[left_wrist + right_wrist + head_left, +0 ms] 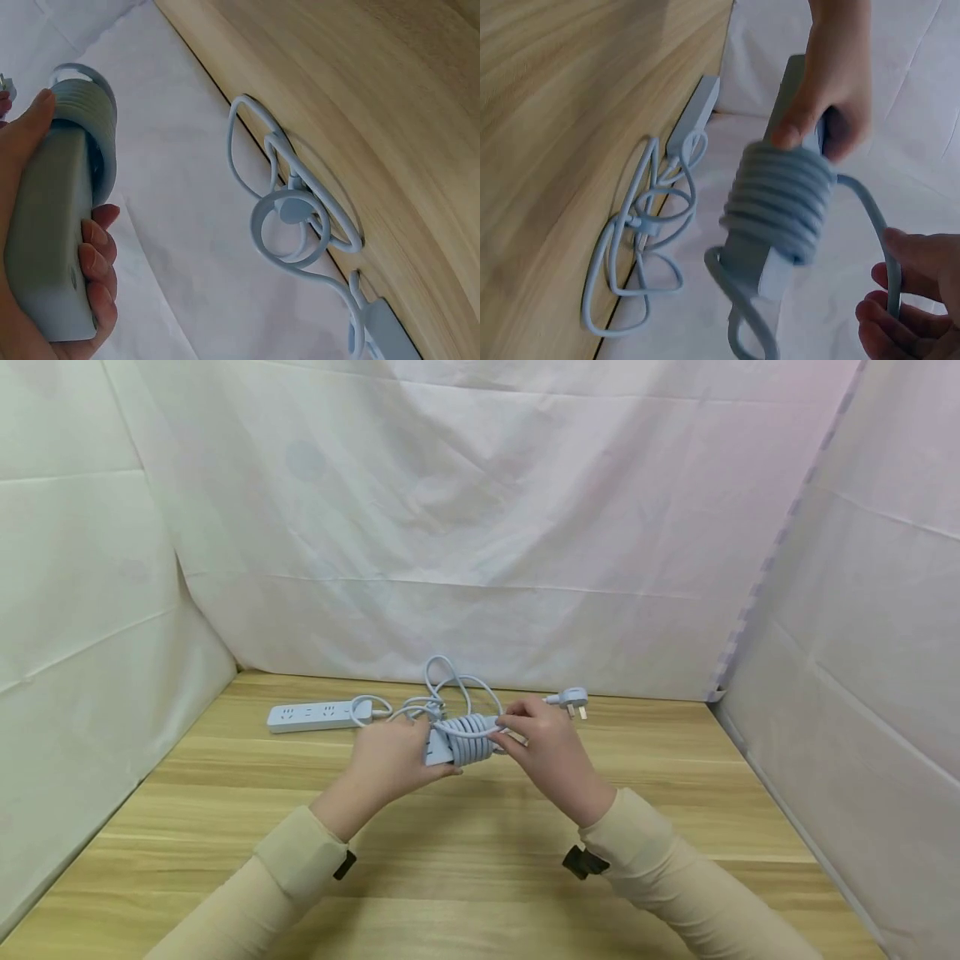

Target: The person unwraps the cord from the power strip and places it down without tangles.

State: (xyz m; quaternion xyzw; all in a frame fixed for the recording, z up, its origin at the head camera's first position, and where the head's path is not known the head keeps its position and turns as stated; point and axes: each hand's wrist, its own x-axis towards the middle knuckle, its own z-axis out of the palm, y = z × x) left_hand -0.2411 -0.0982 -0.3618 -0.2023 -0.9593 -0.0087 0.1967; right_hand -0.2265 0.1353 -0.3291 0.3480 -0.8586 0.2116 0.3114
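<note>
A light power strip (787, 90) is in my left hand (390, 752), held above the table with the thumb on one side and the fingers curled round the other. Several tight turns of its cord (780, 199) wrap round one end of the strip. My right hand (543, 752) pinches a free stretch of the cord (866, 202) between thumb and fingers, just off the wound part. A three-pin plug (573, 697) shows just beyond the right hand; whether it hangs or lies on the table, I cannot tell.
Another power strip (311, 716) lies at the table's back left, its loose looped cord (349, 225) beside it along the back edge. Among those loops sits a plug (295, 210). White cloth (480, 527) hangs behind the wooden table (465, 893) and on both sides.
</note>
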